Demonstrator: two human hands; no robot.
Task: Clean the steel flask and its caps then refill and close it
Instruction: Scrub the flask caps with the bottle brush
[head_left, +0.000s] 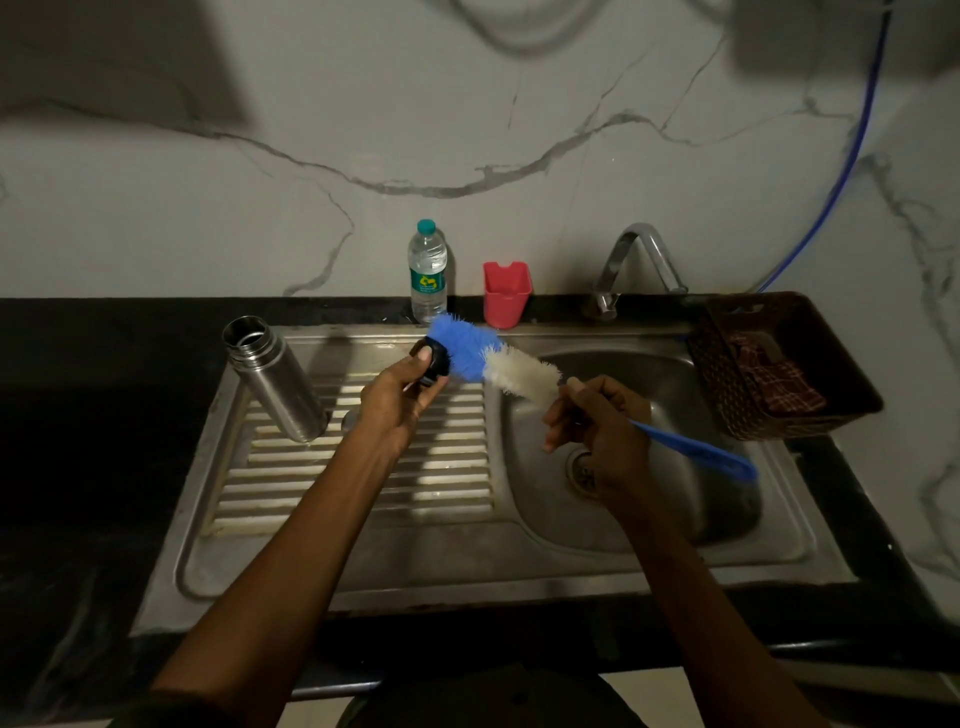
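The steel flask (275, 379) stands upright and uncapped on the ribbed drainboard at the left. My left hand (400, 400) holds a small black cap (435, 362) above the drainboard. My right hand (597, 421) grips the blue handle of a bottle brush (498, 361). The brush's blue and white bristles press against the cap. A plastic water bottle (428, 273) with a green cap stands on the counter behind the sink.
The steel sink basin (649, 525) lies under my right hand, with the tap (636, 265) behind it. A red plastic cup (506, 301) stands beside the bottle. A dark basket (779, 364) holding a cloth sits at the right. Black counter surrounds the sink.
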